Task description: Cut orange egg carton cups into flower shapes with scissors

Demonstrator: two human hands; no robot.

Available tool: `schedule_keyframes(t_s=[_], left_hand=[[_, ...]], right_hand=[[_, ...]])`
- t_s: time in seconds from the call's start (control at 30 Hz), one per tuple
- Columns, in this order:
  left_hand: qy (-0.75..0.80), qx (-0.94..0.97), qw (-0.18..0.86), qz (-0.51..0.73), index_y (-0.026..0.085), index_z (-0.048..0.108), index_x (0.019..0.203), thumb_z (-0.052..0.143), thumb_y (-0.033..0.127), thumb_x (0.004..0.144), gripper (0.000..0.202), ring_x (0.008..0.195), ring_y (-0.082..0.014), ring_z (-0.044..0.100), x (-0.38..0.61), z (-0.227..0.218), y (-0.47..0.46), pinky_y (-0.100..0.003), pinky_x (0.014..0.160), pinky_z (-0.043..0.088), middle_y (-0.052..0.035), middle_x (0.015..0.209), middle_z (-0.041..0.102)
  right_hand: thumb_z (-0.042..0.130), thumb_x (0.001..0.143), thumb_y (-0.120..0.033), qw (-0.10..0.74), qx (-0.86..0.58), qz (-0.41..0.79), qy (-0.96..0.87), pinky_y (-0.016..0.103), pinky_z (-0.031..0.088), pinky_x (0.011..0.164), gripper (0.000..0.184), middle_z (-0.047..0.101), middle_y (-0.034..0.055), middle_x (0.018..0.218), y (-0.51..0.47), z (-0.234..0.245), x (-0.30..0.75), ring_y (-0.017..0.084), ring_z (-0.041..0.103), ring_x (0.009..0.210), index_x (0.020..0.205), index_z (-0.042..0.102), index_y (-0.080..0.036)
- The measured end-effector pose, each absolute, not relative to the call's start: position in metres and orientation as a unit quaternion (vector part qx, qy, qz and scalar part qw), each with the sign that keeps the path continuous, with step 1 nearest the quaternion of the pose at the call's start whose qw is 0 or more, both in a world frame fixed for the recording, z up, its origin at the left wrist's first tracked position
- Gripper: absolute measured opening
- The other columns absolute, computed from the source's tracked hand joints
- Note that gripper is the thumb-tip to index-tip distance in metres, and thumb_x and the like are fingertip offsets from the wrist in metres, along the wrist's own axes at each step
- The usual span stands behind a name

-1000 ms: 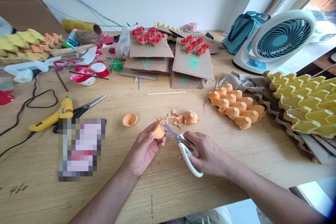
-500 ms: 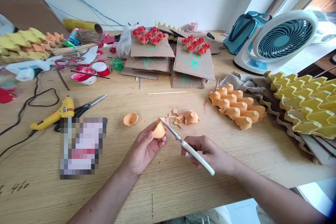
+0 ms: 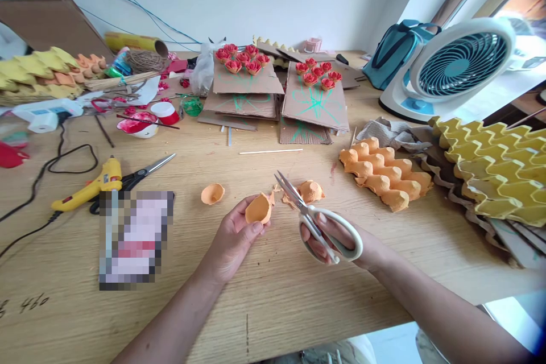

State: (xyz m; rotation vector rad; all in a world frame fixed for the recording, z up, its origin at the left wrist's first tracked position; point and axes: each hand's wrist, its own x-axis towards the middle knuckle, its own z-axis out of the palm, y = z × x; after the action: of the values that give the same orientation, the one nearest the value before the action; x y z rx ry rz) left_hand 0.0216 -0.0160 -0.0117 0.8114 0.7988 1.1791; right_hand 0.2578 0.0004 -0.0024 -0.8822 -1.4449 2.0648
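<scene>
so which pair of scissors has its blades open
The white-handled scissors in the right hand, blades spread beside the orange cup held in the left hand. The black-handled scissors lie shut on the table by the yellow glue gun.

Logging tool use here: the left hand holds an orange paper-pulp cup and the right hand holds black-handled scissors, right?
No. The head view shows the right hand holding white-handled metal scissors, blades open. The left hand does hold the orange paper-pulp cup.
</scene>
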Motion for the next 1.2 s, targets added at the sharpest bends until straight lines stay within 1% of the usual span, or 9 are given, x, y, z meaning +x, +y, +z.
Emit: schedule_keyframes(t_s=[0.07, 0.13, 0.2, 0.33, 0.53, 0.7, 0.9, 1.03, 1.2], left_hand=[[0.396, 0.389, 0.647, 0.523, 0.019, 0.068, 0.113, 0.083, 0.034, 0.074, 0.044, 0.089, -0.0156, 0.056, 0.022, -0.013, -0.016, -0.027, 0.080, 0.047, -0.0057, 0.103, 0.064], [0.434, 0.413, 0.608, 0.521, 0.020, 0.066, 0.115, 0.082, 0.032, 0.075, 0.044, 0.105, -0.0196, 0.058, 0.022, -0.014, -0.016, -0.030, 0.091, 0.047, -0.0063, 0.112, 0.065], [0.462, 0.434, 0.573, 0.520, 0.021, 0.065, 0.116, 0.082, 0.031, 0.076, 0.045, 0.113, -0.0221, 0.058, 0.023, -0.015, -0.017, -0.033, 0.098, 0.046, -0.0059, 0.117, 0.066], [0.492, 0.475, 0.514, 0.518, 0.021, 0.064, 0.118, 0.080, 0.030, 0.077, 0.044, 0.111, -0.0229, 0.061, 0.025, -0.015, -0.018, -0.034, 0.098, 0.048, -0.0058, 0.116, 0.067], [0.493, 0.524, 0.469, 0.512, 0.023, 0.066, 0.122, 0.077, 0.023, 0.078, 0.045, 0.118, -0.0256, 0.059, 0.028, -0.018, -0.022, -0.034, 0.097, 0.048, -0.0082, 0.127, 0.066], [0.502, 0.538, 0.454, 0.503, 0.024, 0.068, 0.123, 0.078, 0.018, 0.075, 0.049, 0.112, -0.0270, 0.061, 0.031, -0.017, -0.025, -0.035, 0.092, 0.050, -0.0083, 0.121, 0.068], [0.513, 0.576, 0.418, 0.480, 0.024, 0.067, 0.124, 0.078, 0.014, 0.072, 0.054, 0.112, -0.0293, 0.061, 0.031, -0.015, -0.026, -0.039, 0.097, 0.048, -0.0085, 0.117, 0.068], [0.518, 0.596, 0.394, 0.470, 0.023, 0.065, 0.128, 0.076, 0.014, 0.074, 0.056, 0.116, -0.0305, 0.060, 0.031, -0.016, -0.027, -0.041, 0.100, 0.046, -0.0094, 0.120, 0.067], [0.507, 0.562, 0.426, 0.496, 0.023, 0.066, 0.127, 0.076, 0.012, 0.072, 0.057, 0.120, -0.0314, 0.059, 0.032, -0.014, -0.027, -0.042, 0.102, 0.046, -0.0097, 0.122, 0.068]], right_hand=[[0.050, 0.090, -0.073, 0.214, -0.362, 0.737, -0.530, 0.021, 0.030, 0.043, 0.057, 0.048, -0.0044, 0.059, 0.000, -0.002, 0.256, 0.009, 0.043, 0.046, 0.089, 0.056, -0.016], [0.054, 0.088, -0.071, 0.209, -0.395, 0.690, -0.570, 0.022, 0.032, 0.045, 0.055, 0.049, -0.0041, 0.060, -0.001, 0.001, 0.256, 0.010, 0.044, 0.049, 0.087, 0.055, -0.017], [0.057, 0.090, -0.062, 0.205, -0.428, 0.607, -0.638, 0.024, 0.035, 0.051, 0.045, 0.052, -0.0024, 0.066, -0.002, 0.005, 0.256, 0.011, 0.047, 0.057, 0.086, 0.055, -0.017], [0.057, 0.094, -0.043, 0.158, -0.459, 0.420, -0.767, 0.025, 0.033, 0.057, 0.026, 0.056, -0.0015, 0.074, -0.002, 0.011, 0.256, 0.013, 0.048, 0.065, 0.083, 0.051, -0.019], [0.058, 0.092, -0.040, 0.128, -0.444, 0.265, -0.846, 0.030, 0.036, 0.069, 0.028, 0.056, -0.0011, 0.074, -0.002, 0.006, 0.253, 0.014, 0.047, 0.065, 0.078, 0.043, -0.021], [0.057, 0.092, -0.040, 0.136, -0.437, 0.221, -0.861, 0.032, 0.038, 0.073, 0.025, 0.059, 0.0017, 0.081, -0.004, 0.003, 0.251, 0.017, 0.050, 0.070, 0.082, 0.044, -0.021], [0.057, 0.091, -0.040, 0.129, -0.436, 0.188, -0.870, 0.034, 0.038, 0.076, 0.022, 0.061, 0.0049, 0.086, -0.005, 0.001, 0.250, 0.020, 0.054, 0.077, 0.087, 0.046, -0.021], [0.053, 0.094, -0.042, 0.128, -0.428, 0.207, -0.870, 0.033, 0.037, 0.074, 0.026, 0.059, 0.0026, 0.079, -0.005, 0.001, 0.250, 0.018, 0.052, 0.070, 0.082, 0.041, -0.022], [0.054, 0.093, -0.037, 0.149, -0.412, 0.220, -0.871, 0.032, 0.035, 0.070, 0.026, 0.055, -0.0008, 0.071, -0.005, 0.001, 0.250, 0.015, 0.045, 0.061, 0.077, 0.038, -0.023]])
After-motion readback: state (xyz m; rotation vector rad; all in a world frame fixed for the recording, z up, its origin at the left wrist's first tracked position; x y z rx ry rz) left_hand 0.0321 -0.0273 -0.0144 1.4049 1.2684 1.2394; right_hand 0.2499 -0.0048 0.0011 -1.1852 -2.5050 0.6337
